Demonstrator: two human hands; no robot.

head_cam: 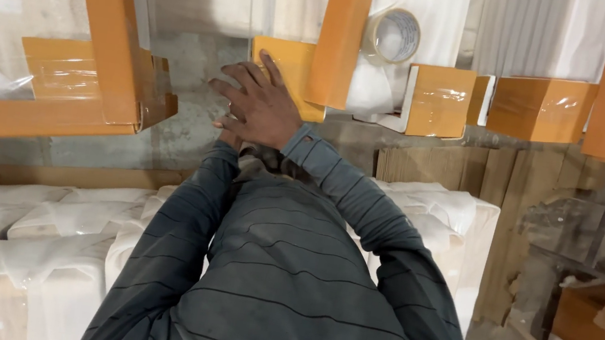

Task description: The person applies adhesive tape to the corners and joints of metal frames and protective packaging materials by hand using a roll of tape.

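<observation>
My right hand (260, 105) sits at upper centre of the frame, fingers spread apart, palm flat against an orange corner guard (289, 66). My left hand hides beneath it; I cannot tell its state. A tape roll (392, 37) hangs upper right of it.

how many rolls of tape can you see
1. A clear tape roll leans against the white panels at top centre, right of an orange upright strip, up beyond the right hand. Others may be hidden.
</observation>
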